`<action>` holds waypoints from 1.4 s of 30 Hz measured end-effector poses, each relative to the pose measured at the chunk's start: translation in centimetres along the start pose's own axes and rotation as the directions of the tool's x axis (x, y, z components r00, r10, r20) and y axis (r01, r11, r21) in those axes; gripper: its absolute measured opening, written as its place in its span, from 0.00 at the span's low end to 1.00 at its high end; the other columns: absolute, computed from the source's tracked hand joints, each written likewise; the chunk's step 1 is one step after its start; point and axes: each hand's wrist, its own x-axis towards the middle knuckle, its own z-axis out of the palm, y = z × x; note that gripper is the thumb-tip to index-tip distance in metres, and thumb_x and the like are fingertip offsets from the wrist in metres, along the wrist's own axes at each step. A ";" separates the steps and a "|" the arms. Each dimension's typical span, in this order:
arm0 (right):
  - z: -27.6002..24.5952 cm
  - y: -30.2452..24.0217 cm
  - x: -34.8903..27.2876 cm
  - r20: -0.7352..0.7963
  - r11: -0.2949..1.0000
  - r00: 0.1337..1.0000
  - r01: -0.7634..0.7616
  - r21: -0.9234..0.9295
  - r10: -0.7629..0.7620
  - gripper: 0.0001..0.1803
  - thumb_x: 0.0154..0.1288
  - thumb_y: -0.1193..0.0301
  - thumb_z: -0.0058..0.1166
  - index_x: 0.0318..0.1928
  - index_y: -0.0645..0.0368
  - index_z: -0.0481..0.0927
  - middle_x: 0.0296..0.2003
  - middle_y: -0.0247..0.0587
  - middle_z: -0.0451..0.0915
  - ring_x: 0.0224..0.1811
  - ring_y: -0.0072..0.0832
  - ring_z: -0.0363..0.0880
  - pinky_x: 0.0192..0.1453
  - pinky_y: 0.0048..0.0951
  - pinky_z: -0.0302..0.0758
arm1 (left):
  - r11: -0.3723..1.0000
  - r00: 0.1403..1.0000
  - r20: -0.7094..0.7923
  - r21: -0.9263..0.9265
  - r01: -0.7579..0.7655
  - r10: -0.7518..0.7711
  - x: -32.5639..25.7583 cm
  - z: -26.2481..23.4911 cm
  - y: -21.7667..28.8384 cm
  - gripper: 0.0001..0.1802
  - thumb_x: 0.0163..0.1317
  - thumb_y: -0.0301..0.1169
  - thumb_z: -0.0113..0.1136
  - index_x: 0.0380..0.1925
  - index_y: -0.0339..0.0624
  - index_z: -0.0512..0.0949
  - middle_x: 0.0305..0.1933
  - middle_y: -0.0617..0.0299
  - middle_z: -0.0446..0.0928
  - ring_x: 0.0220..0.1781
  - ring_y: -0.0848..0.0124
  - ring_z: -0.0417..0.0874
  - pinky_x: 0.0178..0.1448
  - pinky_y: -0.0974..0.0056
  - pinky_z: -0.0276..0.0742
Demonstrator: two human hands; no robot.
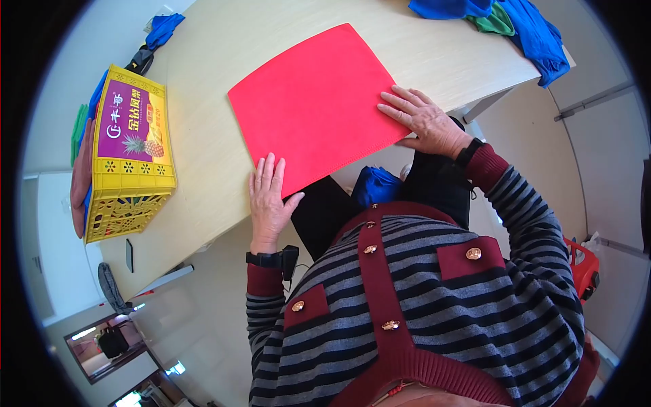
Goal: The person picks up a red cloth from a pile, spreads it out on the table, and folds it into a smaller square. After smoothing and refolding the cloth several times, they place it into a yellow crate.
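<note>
A flat red rectangular piece that looks like felt or fabric [315, 105] lies on the pale wooden table [203, 41], with a stitched-looking line along its near edge. My left hand [269, 200] rests at its near left corner, fingers stretched out over the edge and thumb apart. On the right side, my right hand [424, 121] lies with spread fingers on the near right corner. Neither hand is gripping; both touch the red piece from above. Its near edge reaches to the table's front edge, above my lap.
A yellow plastic crate [132, 163] with cloths in it stands at the left. Near it lies a dark phone [129, 256]. Blue cloth [536, 37] and green cloth [498, 22] hang over the far right table edge. Another blue cloth [375, 186] is by my lap.
</note>
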 end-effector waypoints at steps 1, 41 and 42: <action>0.0 0.0 0.0 -0.005 1.000 1.000 0.017 0.018 -0.017 0.38 0.70 0.59 0.58 0.77 0.48 0.62 0.77 0.43 0.60 0.81 0.44 0.53 0.82 0.48 0.56 | 1.000 0.999 -0.024 0.007 -0.025 0.025 -0.5 0.0 -0.2 0.37 0.61 0.34 0.67 0.72 0.48 0.68 0.78 0.53 0.62 0.81 0.55 0.59 0.81 0.44 0.52; 0.8 5.6 11.3 0.163 0.431 0.694 -0.595 0.679 0.702 0.30 0.67 0.58 0.63 0.65 0.59 0.75 0.38 0.46 0.86 0.40 0.34 0.86 0.47 0.33 0.81 | 0.633 0.779 -0.081 -0.637 0.440 -0.622 11.1 1.7 -9.2 0.28 0.69 0.27 0.64 0.66 0.32 0.69 0.34 0.61 0.83 0.32 0.79 0.79 0.37 0.70 0.75; 0.4 4.4 11.0 0.142 0.433 0.702 -0.571 0.698 0.697 0.29 0.67 0.59 0.63 0.65 0.59 0.76 0.36 0.45 0.86 0.40 0.35 0.86 0.47 0.34 0.81 | 0.637 0.780 -0.081 -0.632 0.441 -0.621 9.9 1.4 -8.4 0.28 0.69 0.27 0.64 0.66 0.32 0.69 0.34 0.61 0.83 0.32 0.79 0.79 0.37 0.70 0.75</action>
